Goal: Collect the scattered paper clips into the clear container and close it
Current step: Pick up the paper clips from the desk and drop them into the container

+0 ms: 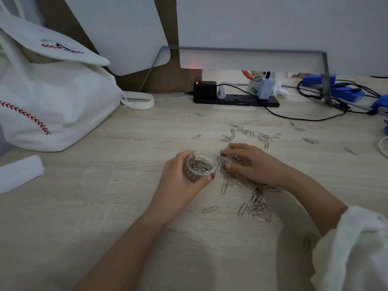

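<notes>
A small round clear container stands on the wooden desk with several paper clips inside. My left hand wraps around it from the left and front. My right hand lies palm down just right of the container, fingers curled over a heap of paper clips. More clips lie in a cluster nearer to me, and others are strewn farther back. The clear lid lies flat on the desk to the left, faint against the wood.
A white cloth bag fills the left side, with folded white paper in front of it. A black power strip and cables run along the back. Blue items sit at the back right.
</notes>
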A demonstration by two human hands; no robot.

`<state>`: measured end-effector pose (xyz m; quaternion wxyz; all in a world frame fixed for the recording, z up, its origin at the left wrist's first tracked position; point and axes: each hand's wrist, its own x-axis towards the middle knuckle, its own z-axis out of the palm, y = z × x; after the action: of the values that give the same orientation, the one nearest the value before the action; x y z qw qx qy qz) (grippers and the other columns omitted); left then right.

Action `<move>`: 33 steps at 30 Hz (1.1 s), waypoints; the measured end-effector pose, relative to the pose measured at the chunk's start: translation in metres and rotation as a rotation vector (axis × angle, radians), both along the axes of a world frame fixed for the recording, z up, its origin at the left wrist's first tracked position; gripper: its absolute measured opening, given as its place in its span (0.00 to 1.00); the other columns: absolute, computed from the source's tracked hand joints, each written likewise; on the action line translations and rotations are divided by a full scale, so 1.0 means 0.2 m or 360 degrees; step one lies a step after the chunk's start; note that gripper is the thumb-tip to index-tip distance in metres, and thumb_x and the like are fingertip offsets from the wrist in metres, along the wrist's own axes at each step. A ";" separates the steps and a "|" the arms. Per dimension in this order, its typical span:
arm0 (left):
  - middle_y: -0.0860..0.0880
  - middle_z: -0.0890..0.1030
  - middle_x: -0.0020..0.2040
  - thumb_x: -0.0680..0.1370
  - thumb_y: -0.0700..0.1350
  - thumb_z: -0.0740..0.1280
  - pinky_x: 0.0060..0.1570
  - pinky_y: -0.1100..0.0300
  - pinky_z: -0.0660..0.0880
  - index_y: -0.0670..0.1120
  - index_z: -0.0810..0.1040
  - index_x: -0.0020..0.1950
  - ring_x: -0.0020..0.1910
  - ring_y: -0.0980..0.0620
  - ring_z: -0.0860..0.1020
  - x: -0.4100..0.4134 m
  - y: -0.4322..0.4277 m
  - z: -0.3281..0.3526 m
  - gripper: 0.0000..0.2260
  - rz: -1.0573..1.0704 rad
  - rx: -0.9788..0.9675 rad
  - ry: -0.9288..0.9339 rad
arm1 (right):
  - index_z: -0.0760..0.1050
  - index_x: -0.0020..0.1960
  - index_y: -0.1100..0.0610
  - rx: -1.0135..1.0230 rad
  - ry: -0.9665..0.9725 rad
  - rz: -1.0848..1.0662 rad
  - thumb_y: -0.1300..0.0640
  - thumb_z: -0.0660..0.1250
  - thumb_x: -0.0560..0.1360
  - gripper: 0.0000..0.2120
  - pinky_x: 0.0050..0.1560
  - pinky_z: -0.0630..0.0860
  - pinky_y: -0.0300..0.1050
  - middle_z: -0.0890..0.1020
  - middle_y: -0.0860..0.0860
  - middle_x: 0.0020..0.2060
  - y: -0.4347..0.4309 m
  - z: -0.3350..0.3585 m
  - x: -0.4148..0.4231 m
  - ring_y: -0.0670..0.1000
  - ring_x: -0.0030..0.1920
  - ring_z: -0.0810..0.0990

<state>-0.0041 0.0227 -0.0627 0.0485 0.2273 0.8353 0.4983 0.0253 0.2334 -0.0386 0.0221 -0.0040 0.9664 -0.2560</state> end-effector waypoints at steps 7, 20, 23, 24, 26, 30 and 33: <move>0.62 0.69 0.55 0.69 0.52 0.73 0.60 0.67 0.63 0.55 0.68 0.65 0.64 0.59 0.67 0.00 0.00 0.00 0.27 -0.0002 0.0004 0.0025 | 0.60 0.67 0.35 -0.0016 -0.0158 0.0286 0.36 0.63 0.66 0.30 0.69 0.51 0.36 0.56 0.35 0.71 -0.03 0.03 0.22 0.36 0.70 0.53; 0.64 0.71 0.56 0.69 0.54 0.73 0.55 0.72 0.63 0.56 0.69 0.63 0.63 0.59 0.68 0.00 0.00 -0.02 0.26 -0.0013 0.0022 0.0046 | 0.72 0.55 0.37 -0.0090 0.0273 0.0162 0.35 0.60 0.67 0.18 0.59 0.63 0.32 0.69 0.34 0.56 0.04 -0.08 0.37 0.38 0.59 0.66; 0.60 0.73 0.58 0.68 0.55 0.73 0.56 0.72 0.63 0.56 0.69 0.64 0.63 0.60 0.69 0.00 0.00 -0.02 0.26 -0.0019 0.0024 0.0036 | 0.74 0.50 0.40 -0.0187 0.0294 0.0075 0.43 0.65 0.70 0.09 0.55 0.64 0.28 0.71 0.38 0.51 0.03 -0.07 0.37 0.41 0.55 0.69; 0.59 0.73 0.58 0.69 0.54 0.73 0.55 0.72 0.63 0.56 0.69 0.64 0.62 0.60 0.69 0.00 0.00 -0.02 0.26 -0.0022 0.0028 0.0032 | 0.74 0.49 0.41 -0.0217 0.0304 0.0053 0.48 0.66 0.72 0.07 0.54 0.65 0.28 0.71 0.39 0.50 0.02 -0.07 0.37 0.41 0.54 0.70; 0.59 0.74 0.58 0.69 0.54 0.73 0.55 0.71 0.64 0.55 0.69 0.63 0.62 0.60 0.70 0.00 0.00 -0.02 0.25 -0.0035 0.0040 0.0031 | 0.73 0.48 0.43 -0.0260 0.0336 -0.0003 0.56 0.66 0.73 0.09 0.52 0.67 0.27 0.73 0.41 0.48 0.02 -0.07 0.37 0.42 0.52 0.72; 0.58 0.75 0.58 0.69 0.55 0.73 0.57 0.68 0.66 0.55 0.69 0.63 0.61 0.60 0.72 0.00 0.00 -0.03 0.26 -0.0051 0.0046 0.0025 | 0.77 0.48 0.48 -0.0222 0.0418 -0.0123 0.60 0.66 0.73 0.08 0.48 0.67 0.25 0.74 0.41 0.46 0.01 -0.08 0.37 0.39 0.50 0.73; 0.59 0.76 0.58 0.66 0.61 0.72 0.60 0.61 0.69 0.55 0.69 0.63 0.60 0.59 0.73 -0.01 0.01 -0.03 0.29 -0.0057 0.0044 0.0029 | 0.79 0.47 0.53 -0.0182 0.0463 -0.0182 0.61 0.66 0.72 0.06 0.46 0.67 0.23 0.75 0.40 0.44 0.01 -0.07 0.37 0.37 0.48 0.73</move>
<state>-0.0054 0.0239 -0.0696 0.0465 0.2474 0.8245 0.5067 0.0989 0.2353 -0.0534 -0.1329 0.0127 0.9419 -0.3082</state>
